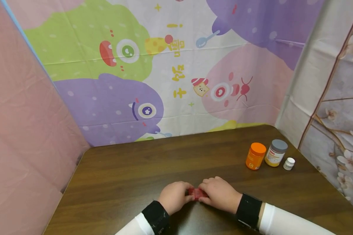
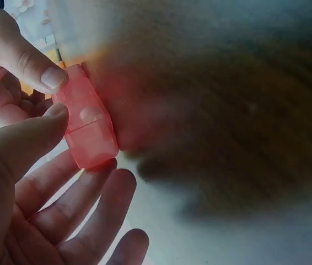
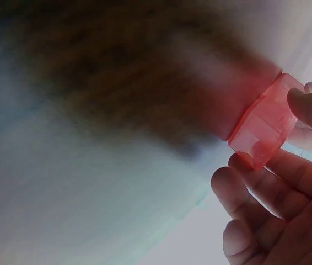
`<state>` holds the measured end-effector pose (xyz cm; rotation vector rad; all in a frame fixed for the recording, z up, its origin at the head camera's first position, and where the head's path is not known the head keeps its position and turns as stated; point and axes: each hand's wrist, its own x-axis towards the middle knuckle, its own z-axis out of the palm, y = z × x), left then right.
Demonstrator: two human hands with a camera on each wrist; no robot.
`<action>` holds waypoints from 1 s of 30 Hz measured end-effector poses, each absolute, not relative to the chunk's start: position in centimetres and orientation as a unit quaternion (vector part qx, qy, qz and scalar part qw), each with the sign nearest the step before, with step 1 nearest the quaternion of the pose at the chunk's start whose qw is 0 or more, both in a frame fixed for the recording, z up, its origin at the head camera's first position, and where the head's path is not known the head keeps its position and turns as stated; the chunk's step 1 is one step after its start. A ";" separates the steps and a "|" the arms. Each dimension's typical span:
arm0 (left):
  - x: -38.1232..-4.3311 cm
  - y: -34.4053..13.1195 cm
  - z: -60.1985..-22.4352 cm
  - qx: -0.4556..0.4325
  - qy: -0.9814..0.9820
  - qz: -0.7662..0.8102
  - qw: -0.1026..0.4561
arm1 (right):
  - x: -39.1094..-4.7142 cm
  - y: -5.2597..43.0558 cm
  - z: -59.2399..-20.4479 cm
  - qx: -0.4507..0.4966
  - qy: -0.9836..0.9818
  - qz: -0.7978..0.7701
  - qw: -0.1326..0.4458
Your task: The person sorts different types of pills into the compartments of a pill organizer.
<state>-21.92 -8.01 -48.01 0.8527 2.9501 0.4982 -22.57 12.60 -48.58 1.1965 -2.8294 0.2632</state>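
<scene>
A small translucent red pill box (image 1: pixel 197 194), divided into compartments, is at the table's front middle, between both hands. My left hand (image 1: pixel 174 196) pinches its left end, thumb on the near side and fingers on the other. The right hand (image 1: pixel 220 195) grips the opposite end in the same way. In the left wrist view, a pale roundish shape shows through the pill box (image 2: pixel 91 132), and the left thumb lies along its side. From the right wrist, the pill box (image 3: pixel 263 124) looks closed, though its lid edges are hard to make out.
At the right of the brown wooden table (image 1: pixel 129 173) stand an orange bottle (image 1: pixel 255 156), a grey-lidded jar (image 1: pixel 276 153) and a small white bottle (image 1: pixel 289 164). A cartoon-print curtain (image 1: pixel 176 117) hangs behind the table, with a pink cloth (image 1: pixel 26 130) at the left.
</scene>
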 end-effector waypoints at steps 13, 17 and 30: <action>-21.9 -8.1 -48.1 0.255 0.952 0.166 0.025 | -22.7 12.2 -48.7 0.397 -0.914 0.078 0.040; -22.0 -8.1 -47.9 0.251 0.952 0.171 0.030 | -22.9 12.1 -48.6 0.397 -0.915 0.074 0.030; -22.0 -8.2 -48.0 0.258 0.949 0.177 0.032 | -23.4 11.8 -47.7 0.332 -0.932 0.142 -0.024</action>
